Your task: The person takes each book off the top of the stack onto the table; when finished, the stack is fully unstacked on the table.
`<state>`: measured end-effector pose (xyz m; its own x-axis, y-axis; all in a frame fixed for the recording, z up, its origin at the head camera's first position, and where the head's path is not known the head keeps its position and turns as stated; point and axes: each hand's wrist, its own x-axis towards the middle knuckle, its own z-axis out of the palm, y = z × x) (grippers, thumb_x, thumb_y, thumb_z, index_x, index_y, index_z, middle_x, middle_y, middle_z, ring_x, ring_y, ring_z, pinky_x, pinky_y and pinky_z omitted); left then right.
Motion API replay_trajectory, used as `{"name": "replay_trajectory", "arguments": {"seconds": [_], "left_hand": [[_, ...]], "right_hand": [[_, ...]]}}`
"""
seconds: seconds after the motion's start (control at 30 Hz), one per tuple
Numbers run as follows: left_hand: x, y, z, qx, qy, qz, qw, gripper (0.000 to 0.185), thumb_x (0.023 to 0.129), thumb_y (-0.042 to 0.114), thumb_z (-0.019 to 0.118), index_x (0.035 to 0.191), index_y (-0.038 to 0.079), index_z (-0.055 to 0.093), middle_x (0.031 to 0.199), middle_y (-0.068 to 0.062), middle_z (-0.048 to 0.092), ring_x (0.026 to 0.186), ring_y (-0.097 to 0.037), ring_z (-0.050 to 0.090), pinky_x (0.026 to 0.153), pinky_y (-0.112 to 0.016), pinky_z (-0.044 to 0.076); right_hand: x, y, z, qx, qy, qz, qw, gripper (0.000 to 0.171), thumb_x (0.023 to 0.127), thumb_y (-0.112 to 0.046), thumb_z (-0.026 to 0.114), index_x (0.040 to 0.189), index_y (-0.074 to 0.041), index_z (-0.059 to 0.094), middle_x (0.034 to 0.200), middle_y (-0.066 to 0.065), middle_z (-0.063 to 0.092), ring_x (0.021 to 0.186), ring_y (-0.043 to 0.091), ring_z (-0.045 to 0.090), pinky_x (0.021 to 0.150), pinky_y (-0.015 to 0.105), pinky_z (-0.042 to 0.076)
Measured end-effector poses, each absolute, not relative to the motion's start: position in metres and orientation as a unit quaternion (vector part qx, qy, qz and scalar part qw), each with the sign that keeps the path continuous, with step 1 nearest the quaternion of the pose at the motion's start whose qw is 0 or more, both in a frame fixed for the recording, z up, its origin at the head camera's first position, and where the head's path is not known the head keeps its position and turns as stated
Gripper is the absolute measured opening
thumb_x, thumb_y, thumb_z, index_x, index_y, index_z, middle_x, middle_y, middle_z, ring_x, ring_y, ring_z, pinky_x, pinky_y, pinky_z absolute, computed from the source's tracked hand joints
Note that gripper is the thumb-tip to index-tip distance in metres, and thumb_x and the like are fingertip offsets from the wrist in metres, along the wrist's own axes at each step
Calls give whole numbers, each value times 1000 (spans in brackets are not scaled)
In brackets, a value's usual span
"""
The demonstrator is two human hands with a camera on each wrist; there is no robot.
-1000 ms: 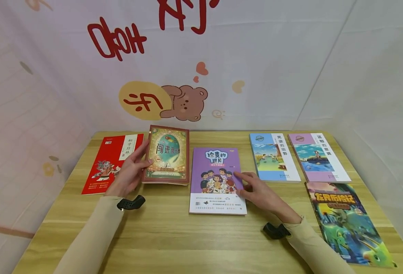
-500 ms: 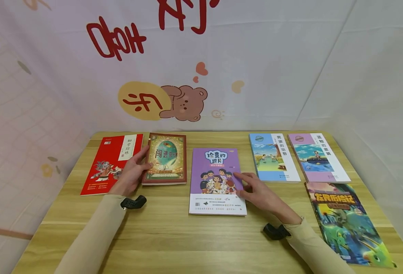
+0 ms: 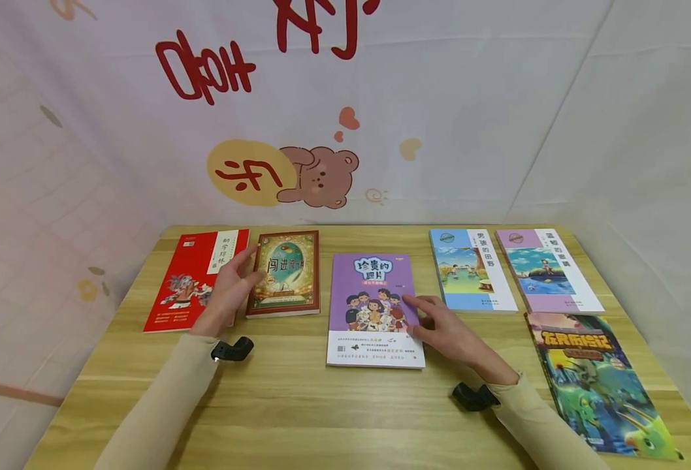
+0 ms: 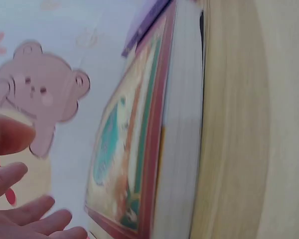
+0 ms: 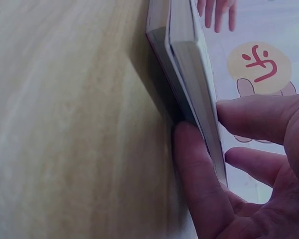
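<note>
A brown-bordered green book lies flat on the wooden table, next to a red book. My left hand hovers at its left edge, fingers spread and relaxed, holding nothing. The left wrist view shows the same book edge-on with my fingers apart from it. A purple book lies in the middle. My right hand holds its right edge. In the right wrist view the thumb lies against the purple book's side and the fingers lie on its cover.
A blue-covered book and a lilac-covered book lie side by side at the back right. A dinosaur book lies at the front right. A printed white backdrop closes off the table's back and sides.
The green book, held tilted up in my left hand a second ago, now lies flat on the table, and the hand has let go. My right hand has stayed on the purple book.
</note>
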<state>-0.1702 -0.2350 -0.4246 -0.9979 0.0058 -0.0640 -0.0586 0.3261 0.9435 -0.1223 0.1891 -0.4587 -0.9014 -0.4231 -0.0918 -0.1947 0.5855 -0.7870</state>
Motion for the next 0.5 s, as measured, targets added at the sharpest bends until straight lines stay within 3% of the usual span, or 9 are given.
{"name": "replay_trajectory", "arguments": {"seconds": [0.2,0.5], "left_hand": [[-151,-211,-418,49,820,570,21,57,102,2,57,157,1,40,161,-19,40,146,-40,41,112,-53,42],[-124,-178,-422,93,812,575,48,56,99,0,61,152,-1,46,152,-23,50,134,-42,54,105,-52,50]], "right_hand": [[-122,188,-458,-167,881,-420,142,60,102,-14,65,157,-3,43,150,29,40,113,35,60,94,49,54],[-121,188,-456,-165,880,-423,143,60,103,-15,65,157,-3,43,150,29,40,114,36,60,94,49,55]]}}
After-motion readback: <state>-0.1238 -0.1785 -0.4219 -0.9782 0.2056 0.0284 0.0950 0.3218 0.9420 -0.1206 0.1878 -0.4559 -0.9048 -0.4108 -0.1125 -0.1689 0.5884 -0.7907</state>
